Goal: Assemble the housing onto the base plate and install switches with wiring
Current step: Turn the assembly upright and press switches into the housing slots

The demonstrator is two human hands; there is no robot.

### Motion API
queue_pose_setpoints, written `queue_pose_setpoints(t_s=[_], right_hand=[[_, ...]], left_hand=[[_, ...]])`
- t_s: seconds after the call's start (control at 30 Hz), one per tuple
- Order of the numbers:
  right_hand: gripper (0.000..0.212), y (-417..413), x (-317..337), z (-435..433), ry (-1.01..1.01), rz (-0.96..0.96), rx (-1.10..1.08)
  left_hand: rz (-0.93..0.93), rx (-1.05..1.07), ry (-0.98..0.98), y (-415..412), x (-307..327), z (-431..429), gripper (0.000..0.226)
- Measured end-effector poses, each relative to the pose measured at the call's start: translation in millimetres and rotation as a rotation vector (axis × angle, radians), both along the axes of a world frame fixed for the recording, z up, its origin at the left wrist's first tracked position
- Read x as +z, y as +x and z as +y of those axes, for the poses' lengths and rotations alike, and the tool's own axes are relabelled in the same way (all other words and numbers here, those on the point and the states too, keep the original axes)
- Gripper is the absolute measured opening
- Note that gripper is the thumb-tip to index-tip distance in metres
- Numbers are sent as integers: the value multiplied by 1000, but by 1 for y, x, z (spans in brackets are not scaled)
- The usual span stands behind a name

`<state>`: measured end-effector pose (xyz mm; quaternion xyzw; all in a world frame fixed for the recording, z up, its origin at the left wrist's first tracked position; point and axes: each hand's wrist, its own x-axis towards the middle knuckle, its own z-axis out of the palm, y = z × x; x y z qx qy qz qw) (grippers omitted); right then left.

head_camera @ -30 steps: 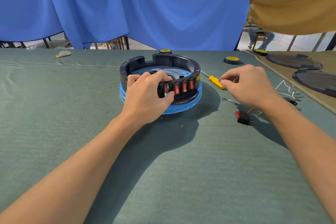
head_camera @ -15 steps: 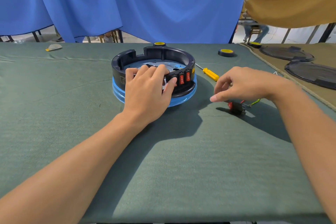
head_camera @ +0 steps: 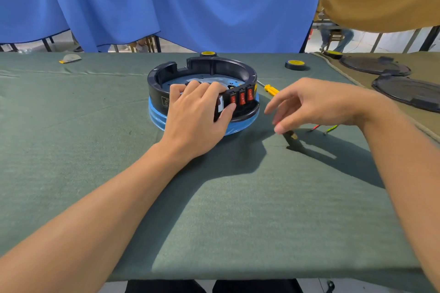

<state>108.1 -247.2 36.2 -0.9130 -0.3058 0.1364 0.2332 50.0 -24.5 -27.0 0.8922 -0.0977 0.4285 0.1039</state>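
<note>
The black housing [head_camera: 202,66] sits on the blue-filmed plate [head_camera: 157,118] in the middle of the bench [head_camera: 214,209]. Three red fitted switches [head_camera: 241,97] stand side by side in its near wall. Just beside them on the left is a pale slot [head_camera: 220,105] that looks empty.

The left hand [head_camera: 195,116] grips the housing's near wall, with fingers curled over the rim and the thumb pressed on the outer face next to the slot.

The right hand [head_camera: 319,104] is just to the right of the housing with its fingers loosely curled. Its thumb and a fingertip appear to pinch the loose switch [head_camera: 292,138] by the top. Judging by its separate shadow, the switch is slightly off the cloth. Its wires [head_camera: 331,128] trail behind it on the bench. A yellow screwdriver [head_camera: 271,90] lies beyond, close to the housing.

The step in hand seems to be fitting the fourth switch. The next move calls for carrying it to the slot and feeding the wires through first. The body then has to be squared to the opening and pressed in until it seats, while the left hand braces the wall. A tilted entry could jam the switch or trap a wire.
</note>
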Motion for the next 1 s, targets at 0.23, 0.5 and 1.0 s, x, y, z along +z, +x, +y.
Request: queue_pose_setpoints(t_s=[0.23,0.5,1.0], right_hand=[[31,-12,-1,18,553,-13,123],[34,-26,-18,48,582,-122,113],[39,-10,-8,34,863,-216,-181]], left_hand=[[16,-5,-43,-3,6,13,33],[36,-122,-222,-1,8,18,27],[36,-80,-280,-1,9,12,33]])
